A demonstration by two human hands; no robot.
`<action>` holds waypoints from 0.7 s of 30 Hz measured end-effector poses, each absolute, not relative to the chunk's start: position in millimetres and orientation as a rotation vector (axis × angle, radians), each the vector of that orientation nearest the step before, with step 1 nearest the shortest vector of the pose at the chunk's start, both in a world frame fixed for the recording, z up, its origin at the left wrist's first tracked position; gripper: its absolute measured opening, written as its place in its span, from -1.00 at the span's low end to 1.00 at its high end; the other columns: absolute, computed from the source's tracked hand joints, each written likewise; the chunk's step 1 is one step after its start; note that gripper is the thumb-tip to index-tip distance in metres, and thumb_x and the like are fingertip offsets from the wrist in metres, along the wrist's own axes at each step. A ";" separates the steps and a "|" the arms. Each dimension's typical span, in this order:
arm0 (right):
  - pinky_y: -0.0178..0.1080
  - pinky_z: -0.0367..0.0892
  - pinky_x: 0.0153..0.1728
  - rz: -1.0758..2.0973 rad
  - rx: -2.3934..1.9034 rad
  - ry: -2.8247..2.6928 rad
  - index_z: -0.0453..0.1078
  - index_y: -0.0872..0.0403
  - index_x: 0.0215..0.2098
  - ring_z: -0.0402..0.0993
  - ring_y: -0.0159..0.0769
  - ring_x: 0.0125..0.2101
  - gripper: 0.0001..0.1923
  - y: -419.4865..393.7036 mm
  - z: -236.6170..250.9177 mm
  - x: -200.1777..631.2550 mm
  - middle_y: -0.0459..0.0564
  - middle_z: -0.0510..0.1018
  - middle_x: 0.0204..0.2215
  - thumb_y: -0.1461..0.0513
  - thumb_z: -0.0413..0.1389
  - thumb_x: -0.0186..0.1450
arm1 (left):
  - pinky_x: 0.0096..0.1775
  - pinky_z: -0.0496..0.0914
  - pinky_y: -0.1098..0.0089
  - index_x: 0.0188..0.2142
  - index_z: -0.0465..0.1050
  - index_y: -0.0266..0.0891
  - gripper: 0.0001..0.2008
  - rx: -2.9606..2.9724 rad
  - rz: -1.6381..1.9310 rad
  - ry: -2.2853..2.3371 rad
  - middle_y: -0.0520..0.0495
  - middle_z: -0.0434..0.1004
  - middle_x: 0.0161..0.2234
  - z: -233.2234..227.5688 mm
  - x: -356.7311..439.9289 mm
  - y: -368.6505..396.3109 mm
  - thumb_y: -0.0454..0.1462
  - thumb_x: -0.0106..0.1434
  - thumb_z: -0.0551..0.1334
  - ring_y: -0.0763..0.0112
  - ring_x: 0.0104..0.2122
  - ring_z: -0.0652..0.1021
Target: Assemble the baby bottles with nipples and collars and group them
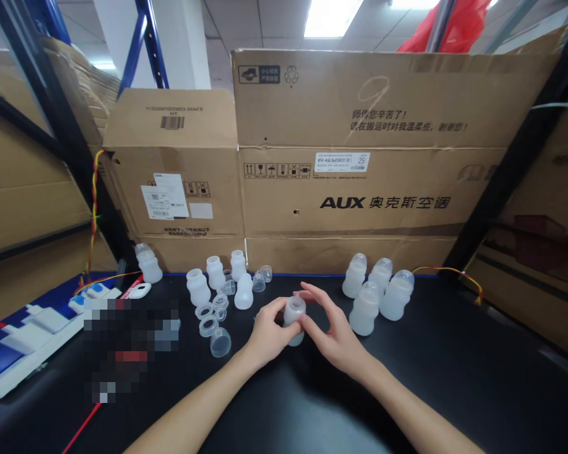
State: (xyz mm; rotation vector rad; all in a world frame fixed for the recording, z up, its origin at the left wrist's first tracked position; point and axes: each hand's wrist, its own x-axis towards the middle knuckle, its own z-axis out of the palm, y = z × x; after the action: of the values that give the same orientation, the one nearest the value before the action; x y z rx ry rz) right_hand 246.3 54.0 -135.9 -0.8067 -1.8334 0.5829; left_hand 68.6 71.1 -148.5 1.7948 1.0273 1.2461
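Across the black bench (407,403), whose back edge shows as a thin blue line, I see cardboard boxes (284,221) standing as a wall, the right-hand one printed AUX, under a lit ceiling panel (334,17). Dark shelf posts frame both sides. A white power strip (52,343) runs down the left side, near a pixelated patch.

At the middle of the bench, a small translucent bottle (294,314) stands about upright between the person's hands, mouth facing up, long axis near vertical. The left hand (269,328) grasps it round the side, thumb across the front. The right hand (334,334) has its thumb against the neck and its fingers curved behind; I cannot tell whether that grip is firm.

Leftward are four uncapped bottles (199,287), with loose rings (209,326) and clear caps (220,342) just beside them. Four capped bottles (364,309) cluster on the right. Open black surface lies between the forearms, and more stretches beyond the cluster toward the right post.
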 end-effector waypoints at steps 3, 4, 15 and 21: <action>-0.05 0.36 0.13 0.465 -0.834 -1.838 0.18 -0.04 0.32 0.39 -0.17 0.02 -0.41 53.5 -133.2 247.5 0.07 0.42 0.03 0.16 0.19 0.37 | -0.20 0.42 0.45 -0.14 0.57 -0.19 -0.75 1.815 1.217 0.995 0.00 0.60 -0.24 -148.1 70.2 69.1 -0.27 0.15 0.38 0.38 -0.27 0.55; -0.04 0.35 0.13 0.445 -0.827 -1.848 0.17 -0.03 0.32 0.37 -0.16 0.03 -0.40 52.8 -131.7 248.1 0.08 0.41 0.05 0.16 0.20 0.36 | -0.22 0.41 0.46 -0.16 0.57 -0.20 -0.76 1.822 1.211 0.988 0.00 0.59 -0.27 -148.0 70.6 68.6 -0.25 0.15 0.39 0.39 -0.29 0.53; -0.10 0.34 0.05 0.409 -0.804 -1.843 0.15 -0.06 0.34 0.36 -0.22 -0.08 -0.44 45.5 -125.7 245.7 0.02 0.42 -0.08 0.20 0.11 0.41 | -0.26 0.36 0.47 -0.14 0.57 -0.17 -0.77 1.945 1.179 1.002 0.02 0.54 -0.28 -147.7 72.6 64.1 -0.26 0.17 0.36 0.42 -0.31 0.49; -0.11 0.28 0.17 0.491 -0.722 -1.902 0.14 -0.09 0.35 0.36 -0.22 0.05 -0.45 44.2 -122.3 248.8 0.01 0.41 0.05 0.25 0.06 0.41 | -0.25 0.38 0.45 -0.11 0.57 -0.16 -0.73 1.996 1.197 1.028 0.01 0.55 -0.29 -143.6 73.2 59.9 -0.25 0.17 0.36 0.40 -0.31 0.50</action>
State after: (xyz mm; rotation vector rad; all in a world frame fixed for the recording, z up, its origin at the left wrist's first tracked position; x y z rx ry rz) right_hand 248.8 44.2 -122.3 -0.7222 -1.9021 0.4909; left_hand 73.2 59.9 -143.6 1.9963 1.0283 1.1972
